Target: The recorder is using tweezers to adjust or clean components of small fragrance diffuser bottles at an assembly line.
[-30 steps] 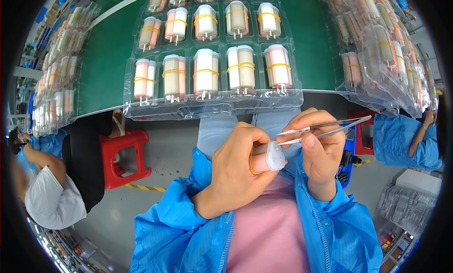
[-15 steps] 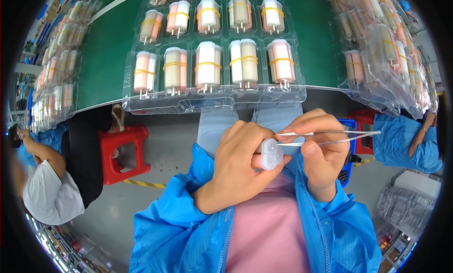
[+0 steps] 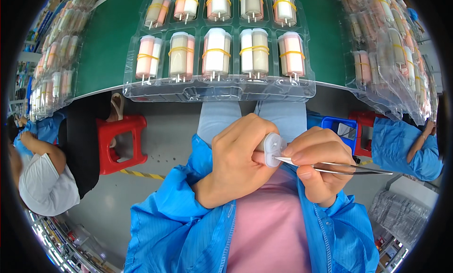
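My left hand (image 3: 236, 162) is wrapped round a twin-barrelled tube, its white end piece (image 3: 273, 149) turned toward my right hand. Most of the tube's body is hidden by the fingers. My right hand (image 3: 325, 162) pinches a pair of metal tweezers (image 3: 351, 169), whose two arms are pressed close together. The tweezer tips touch the lower part of the white end, or hover just at it; whether they grip something small there I cannot tell. Both hands are above my lap, in front of the table edge.
A clear plastic tray (image 3: 214, 91) on the green table (image 3: 325, 42) holds several banded tube pairs (image 3: 216, 51). More loaded trays are stacked left and right. A red stool (image 3: 121, 145) and a seated person (image 3: 49, 178) are at left; a blue bin (image 3: 347, 134) is at right.
The tweezers' arms were spread and are now squeezed together. Their tips have moved down from the middle of the white end to its lower part. The tray appears slightly higher in view.
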`<state>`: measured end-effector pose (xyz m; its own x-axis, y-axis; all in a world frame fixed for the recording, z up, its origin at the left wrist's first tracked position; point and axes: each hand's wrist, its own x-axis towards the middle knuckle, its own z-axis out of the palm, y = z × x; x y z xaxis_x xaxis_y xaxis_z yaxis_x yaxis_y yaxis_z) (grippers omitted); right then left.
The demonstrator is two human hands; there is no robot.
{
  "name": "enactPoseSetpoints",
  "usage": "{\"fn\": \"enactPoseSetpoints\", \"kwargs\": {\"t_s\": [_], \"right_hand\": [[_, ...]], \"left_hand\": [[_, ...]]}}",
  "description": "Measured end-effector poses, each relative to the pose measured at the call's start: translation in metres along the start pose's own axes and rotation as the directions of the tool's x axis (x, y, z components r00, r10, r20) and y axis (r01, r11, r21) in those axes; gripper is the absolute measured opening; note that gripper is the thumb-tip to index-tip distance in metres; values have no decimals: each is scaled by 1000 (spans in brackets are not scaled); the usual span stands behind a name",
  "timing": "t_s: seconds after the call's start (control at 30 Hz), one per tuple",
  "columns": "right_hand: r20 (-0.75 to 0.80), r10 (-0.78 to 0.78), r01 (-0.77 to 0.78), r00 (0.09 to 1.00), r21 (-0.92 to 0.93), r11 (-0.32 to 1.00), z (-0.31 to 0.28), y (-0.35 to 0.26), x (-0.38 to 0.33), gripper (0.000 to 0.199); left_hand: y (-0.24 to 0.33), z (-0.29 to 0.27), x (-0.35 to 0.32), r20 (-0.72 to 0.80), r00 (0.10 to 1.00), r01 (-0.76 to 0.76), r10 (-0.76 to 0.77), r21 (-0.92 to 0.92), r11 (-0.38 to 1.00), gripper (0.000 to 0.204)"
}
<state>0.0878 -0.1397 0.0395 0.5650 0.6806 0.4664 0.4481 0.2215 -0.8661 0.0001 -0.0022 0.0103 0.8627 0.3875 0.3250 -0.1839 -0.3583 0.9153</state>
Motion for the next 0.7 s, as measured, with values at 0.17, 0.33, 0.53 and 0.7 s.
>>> {"fn": "enactPoseSetpoints", "kwargs": {"t_s": [0.17, 0.33, 0.53, 0.7], "right_hand": [[35, -32, 33, 999, -39, 999, -1, 1, 2, 17], [61, -35, 39, 998, -67, 997, -1, -1, 3, 18], [77, -18, 26, 997, -104, 994, 0, -3, 5, 18], [80, -16, 28, 997, -158, 987, 2, -4, 7, 17]], "left_hand": [[-2, 2, 0, -24, 999, -23, 24, 21, 1000, 22], [-3, 1, 1, -36, 998, -42, 44, 61, 997, 23], [-3, 1, 3, -47, 997, -58, 64, 117, 991, 24], [-5, 2, 3, -45, 997, -57, 65, 155, 986, 28]]}}
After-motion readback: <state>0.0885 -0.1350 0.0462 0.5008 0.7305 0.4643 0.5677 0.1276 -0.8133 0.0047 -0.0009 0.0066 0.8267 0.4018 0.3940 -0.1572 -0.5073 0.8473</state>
